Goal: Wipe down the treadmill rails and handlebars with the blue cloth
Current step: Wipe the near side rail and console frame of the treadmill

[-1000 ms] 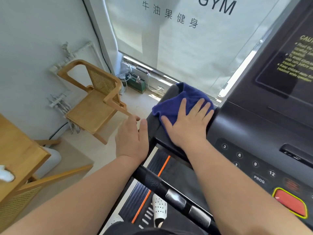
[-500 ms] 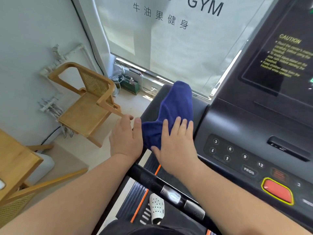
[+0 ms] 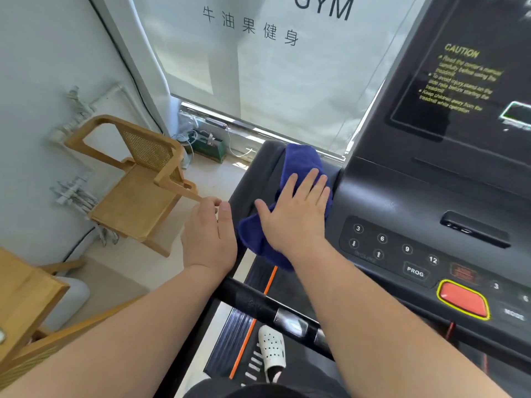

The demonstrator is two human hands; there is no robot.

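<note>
Right hand (image 3: 296,216) is flat and spread on the blue cloth (image 3: 300,162), fingers straight, pressing it onto the treadmill's side rail (image 3: 255,173) rather than gripping it. Half a second back that hand was pulled in closer to the person, with the cloth stretched out long ahead of the fingertips. Now it's slid forward again, so the cloth is bunched under the palm, with a lump poking out past the fingers and a tail hanging off behind the wrist. Looks like a plain back-and-forth scrub, so this patch beside the console (image 3: 402,202), just right of the hand, is probably getting a proper clean. Left hand (image 3: 209,237) hasn't really moved. It sits just left of the cloth, fingers curled over the rail's outer edge, steadying. Black handlebar (image 3: 253,304) runs under both wrists and the cloth isn't on it, so I'd guess that part's still to come.
</note>
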